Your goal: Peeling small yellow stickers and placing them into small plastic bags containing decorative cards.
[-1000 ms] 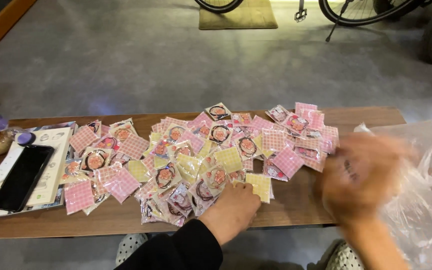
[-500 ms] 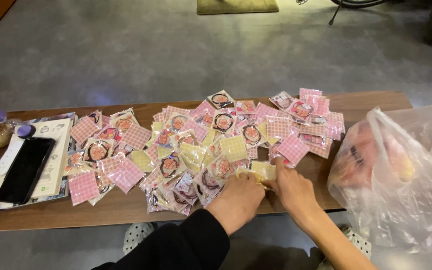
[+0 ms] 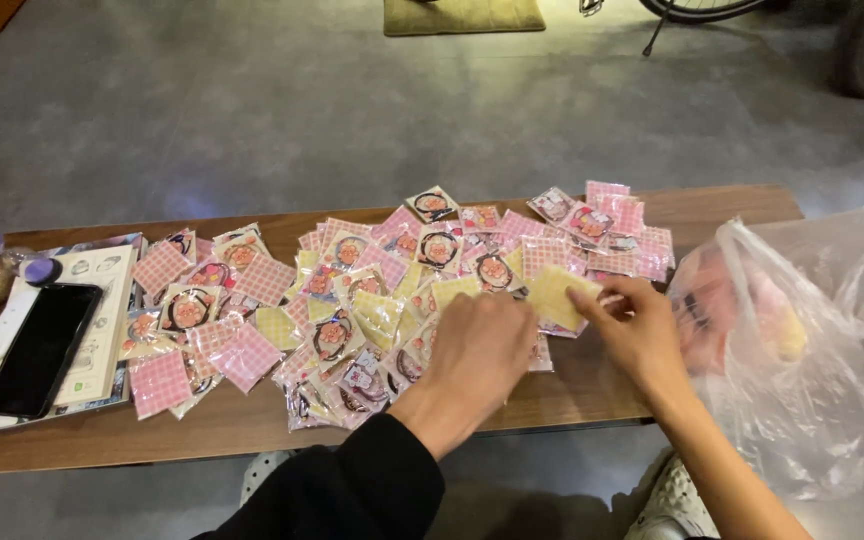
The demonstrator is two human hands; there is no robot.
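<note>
A: From the head view, the left hand (image 3: 480, 345) lies palm down, fingers loosely curled, on the heap of small packets (image 3: 392, 290) spread over the tabletop (image 3: 252, 430). Whether it grips anything underneath, I cannot tell.

B: And the right hand (image 3: 637, 335)?

A: It pinches one yellow checked packet (image 3: 554, 296) at its edge, lifted slightly above the heap's right side, near the pink checked ones.

B: What could go wrong?

A: The hold is only at the packet's edge, and the wrappers look slick, so it might slip back into the heap. The left hand's weight could also push loose packets off the near edge, where several already lie close to it.

B: Anything crowding them?

A: A clear plastic bag (image 3: 792, 340) slumps just beside the right hand, its mouth sagging, with pink items inside; it could catch the wrist. On the far left, well apart, a black phone (image 3: 40, 350) rests on a white booklet (image 3: 102, 300), next to a white remote-like bar (image 3: 7, 322).
</note>
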